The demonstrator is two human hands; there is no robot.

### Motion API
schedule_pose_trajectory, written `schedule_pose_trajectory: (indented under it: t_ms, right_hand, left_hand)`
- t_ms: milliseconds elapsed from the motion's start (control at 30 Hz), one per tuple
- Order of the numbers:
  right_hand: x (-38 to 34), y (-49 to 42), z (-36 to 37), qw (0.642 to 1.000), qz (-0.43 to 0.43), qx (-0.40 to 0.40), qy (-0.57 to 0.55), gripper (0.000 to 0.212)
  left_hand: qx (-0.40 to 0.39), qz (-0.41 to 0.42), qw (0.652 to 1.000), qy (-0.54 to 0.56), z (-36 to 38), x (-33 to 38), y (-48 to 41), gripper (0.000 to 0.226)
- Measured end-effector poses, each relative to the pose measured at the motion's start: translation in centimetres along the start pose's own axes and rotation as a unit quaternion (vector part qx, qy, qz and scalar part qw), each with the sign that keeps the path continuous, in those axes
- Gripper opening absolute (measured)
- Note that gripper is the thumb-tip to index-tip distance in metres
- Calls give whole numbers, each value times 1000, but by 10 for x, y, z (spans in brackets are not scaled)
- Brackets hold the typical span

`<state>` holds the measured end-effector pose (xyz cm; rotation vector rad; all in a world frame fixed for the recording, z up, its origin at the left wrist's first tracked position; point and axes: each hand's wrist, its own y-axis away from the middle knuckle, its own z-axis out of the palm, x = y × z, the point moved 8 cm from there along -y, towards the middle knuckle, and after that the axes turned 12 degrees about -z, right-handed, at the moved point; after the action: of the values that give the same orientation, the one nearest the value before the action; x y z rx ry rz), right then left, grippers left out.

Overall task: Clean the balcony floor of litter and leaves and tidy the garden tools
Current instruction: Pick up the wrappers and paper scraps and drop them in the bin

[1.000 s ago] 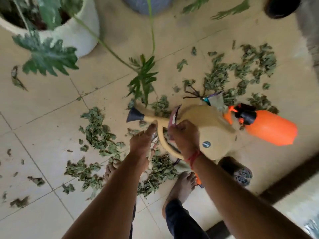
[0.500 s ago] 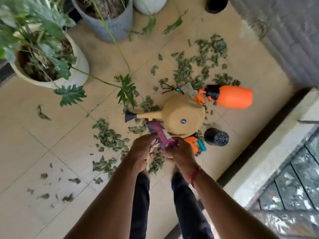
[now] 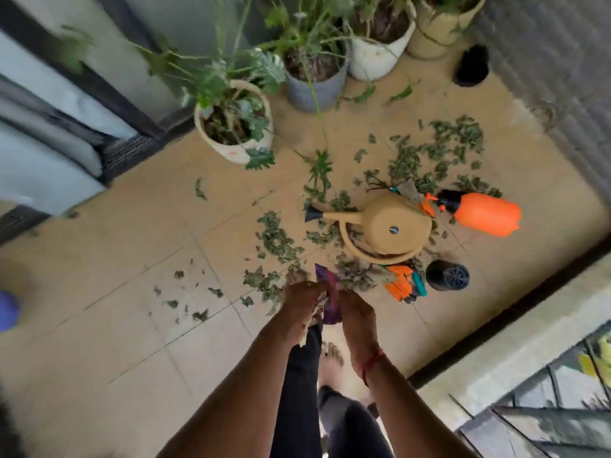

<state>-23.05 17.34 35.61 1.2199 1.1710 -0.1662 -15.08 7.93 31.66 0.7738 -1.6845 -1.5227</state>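
Purple wrapper [image 3: 331, 309] half hidden between blurred hands [image 3: 302, 303]

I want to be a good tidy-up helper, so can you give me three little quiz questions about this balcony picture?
1. True or false: the orange spray bottle lies on its side on the floor.
2. What do the left hand and the right hand hold between them?
A. a purple wrapper
B. a broom
C. a flower pot
3. Fill the gap: scattered ____ lie on the floor around the tan watering can.

Key:
1. True.
2. A.
3. leaves.
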Motion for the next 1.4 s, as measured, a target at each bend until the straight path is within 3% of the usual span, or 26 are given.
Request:
schedule_pose_trajectory:
  t_ms: [100,200,333,367,433,567,700,867,1000,1067,1200,1300,1400]
  right_hand:
    - [-11,32,5,998,-31,-19,57,22]
    - [-18,60,18,995,-63,-22,75,20]
    - [-27,108,70,984,-106,-96,103,20]
    - [-31,119,86,980,-123,-115,103,27]
    - [-43,147,130,967,-155,-150,133,35]
    - [-47,209,240,941,-163,-262,137,44]
    - [-41,275,354,911,-146,-353,153,48]
    - [-21,365,495,866,-141,-437,198,38]
    - [-10,424,598,820,-147,-505,225,35]
    - [-8,439,641,811,-143,-521,224,36]
    - [-8,453,722,789,-166,-536,249,37]
    - [-6,454,784,767,-184,-539,294,38]
    - [-3,447,847,759,-196,-526,330,38]
  left_hand:
    - [13,1,1000,19,-23,-19,36,12]
    - [-2,26,997,66,-49,-32,62,31]
    - [6,69,989,132,-115,-49,98,44]
    - [18,73,982,173,-136,-52,104,37]
    - [39,77,966,246,-189,-62,115,24]
    - [58,90,936,336,-292,-81,143,29]
    - [92,106,910,391,-404,-104,163,46]
    - [64,106,865,486,-555,-140,170,61]
    - [28,124,802,584,-666,-157,182,50]
    - [15,136,787,601,-706,-158,185,45]
    - [1,169,769,617,-780,-147,195,36]
    - [16,183,774,606,-838,-134,192,20]
    - [34,181,779,599,-891,-117,175,22]
